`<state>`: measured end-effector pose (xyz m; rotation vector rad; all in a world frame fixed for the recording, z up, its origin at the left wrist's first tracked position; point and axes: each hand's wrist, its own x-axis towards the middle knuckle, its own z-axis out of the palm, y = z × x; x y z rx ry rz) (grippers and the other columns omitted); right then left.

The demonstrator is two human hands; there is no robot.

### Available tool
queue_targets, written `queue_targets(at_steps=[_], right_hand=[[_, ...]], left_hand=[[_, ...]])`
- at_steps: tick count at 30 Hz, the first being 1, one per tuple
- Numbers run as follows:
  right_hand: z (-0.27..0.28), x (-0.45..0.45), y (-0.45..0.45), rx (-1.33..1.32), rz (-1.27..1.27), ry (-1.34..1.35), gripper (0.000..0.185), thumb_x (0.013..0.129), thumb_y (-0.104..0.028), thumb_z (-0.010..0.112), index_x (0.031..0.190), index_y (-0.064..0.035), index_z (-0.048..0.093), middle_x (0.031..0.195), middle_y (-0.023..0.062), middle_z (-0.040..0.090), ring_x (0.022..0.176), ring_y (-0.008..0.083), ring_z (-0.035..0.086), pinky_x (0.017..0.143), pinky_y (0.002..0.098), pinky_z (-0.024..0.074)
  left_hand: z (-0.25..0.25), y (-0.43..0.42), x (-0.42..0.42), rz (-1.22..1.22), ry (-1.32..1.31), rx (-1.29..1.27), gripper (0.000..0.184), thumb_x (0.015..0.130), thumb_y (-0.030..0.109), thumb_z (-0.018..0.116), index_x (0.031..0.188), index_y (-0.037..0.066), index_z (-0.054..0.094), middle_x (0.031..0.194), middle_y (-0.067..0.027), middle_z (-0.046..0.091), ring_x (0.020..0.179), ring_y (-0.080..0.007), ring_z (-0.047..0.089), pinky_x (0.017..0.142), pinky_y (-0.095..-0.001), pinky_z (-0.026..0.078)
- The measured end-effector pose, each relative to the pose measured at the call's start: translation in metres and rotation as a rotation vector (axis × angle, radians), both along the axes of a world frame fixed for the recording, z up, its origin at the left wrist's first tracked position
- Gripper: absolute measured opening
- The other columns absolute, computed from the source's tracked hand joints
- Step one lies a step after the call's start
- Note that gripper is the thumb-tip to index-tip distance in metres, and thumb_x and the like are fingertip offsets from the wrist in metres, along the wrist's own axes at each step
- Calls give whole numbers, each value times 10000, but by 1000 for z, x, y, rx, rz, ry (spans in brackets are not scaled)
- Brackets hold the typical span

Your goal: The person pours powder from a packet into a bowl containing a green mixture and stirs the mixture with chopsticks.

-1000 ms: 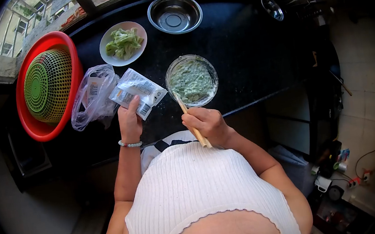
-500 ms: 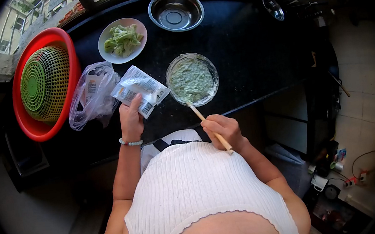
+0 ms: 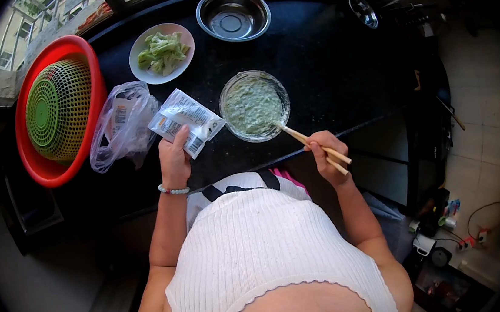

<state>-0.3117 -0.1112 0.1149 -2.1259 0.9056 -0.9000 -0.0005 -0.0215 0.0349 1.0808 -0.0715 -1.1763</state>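
Note:
Low on the black counter's front side, my left hand grips a silver-white printed packet by its lower edge, thumb on top. A clear bowl of pale green, lumpy batter stands just right of the packet. My right hand is closed around a pair of wooden chopsticks, beyond the bowl's lower right side. Their tips touch the batter at the bowl's lower right rim, and their thick ends point down to the right.
A crumpled clear plastic bag lies left of the packet. Farther left, a green colander sits upturned in a red basin. Behind are a white plate of pale green vegetable pieces and a steel bowl. A small metal dish is at the far right.
My right hand and the chopsticks have moved right, with the tips passing along the bowl's near edge from lower left to lower right. My left hand still holds the packet, almost unmoved.

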Motion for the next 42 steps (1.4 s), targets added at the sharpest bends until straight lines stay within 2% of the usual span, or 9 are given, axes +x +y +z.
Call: queue_targets(at_steps=[7,17,22,27,30,31,35,38,42], right_hand=[[4,-14,-10,303,-15,-114,116,954,-62,566,901,21,627,813,84,619,641,132,641,596,232,535],[-3,-19,-39,455,-119,-202,198,987,-137,533,909,9,641,785,67,628,662,120,647,588,235,575],[-21,16,-57,292,-251,-150,173,988,-119,534,931,5,640,801,62,631,663,104,634,591,224,567],[-19,54,-39,239,143,-164,137,945,-103,603,879,6,653,743,62,649,596,109,627,521,218,496],[-6,42,-55,399,-54,-49,146,946,-96,596,860,7,654,695,58,644,561,90,612,476,212,465],[-6,45,-66,268,-129,-7,147,947,-92,591,858,4,658,658,49,640,537,64,598,451,208,451],[-25,75,-61,78,28,-52,70,889,-74,658,876,-5,667,802,119,677,703,249,671,593,298,518],[-5,63,-55,423,138,-18,80,903,-67,645,877,6,664,748,102,668,600,155,647,532,246,492],[-14,72,-71,142,-83,1,107,916,-79,633,847,-1,662,701,83,664,558,126,633,494,238,470]], left_hand=[[4,-2,1,19,-13,-3,317,901,83,636,1176,-57,561,1101,-129,658,934,-206,678,808,-324,562],[2,2,1,24,-6,17,305,907,81,624,1169,-64,565,1088,-123,662,920,-199,678,799,-314,561],[3,1,1,8,-9,-11,315,905,78,624,1179,-63,558,1093,-130,659,926,-205,679,809,-322,561],[12,0,2,34,-22,-20,325,906,73,621,1191,-63,545,1111,-136,653,947,-213,676,824,-333,560],[11,0,3,36,-34,-14,322,906,71,620,1190,-61,545,1115,-135,652,956,-213,673,831,-336,558],[12,0,2,39,-35,-19,321,906,71,621,1190,-60,546,1114,-135,653,956,-212,673,831,-336,558],[15,-3,0,29,-29,-31,319,905,71,623,1188,-57,548,1108,-132,654,957,-209,673,831,-336,557],[16,-1,2,23,-42,-23,318,906,71,623,1187,-58,548,1104,-131,654,956,-208,672,830,-335,557],[12,-1,2,37,-35,-13,320,907,72,622,1188,-62,546,1101,-132,653,944,-206,674,821,-329,559]])
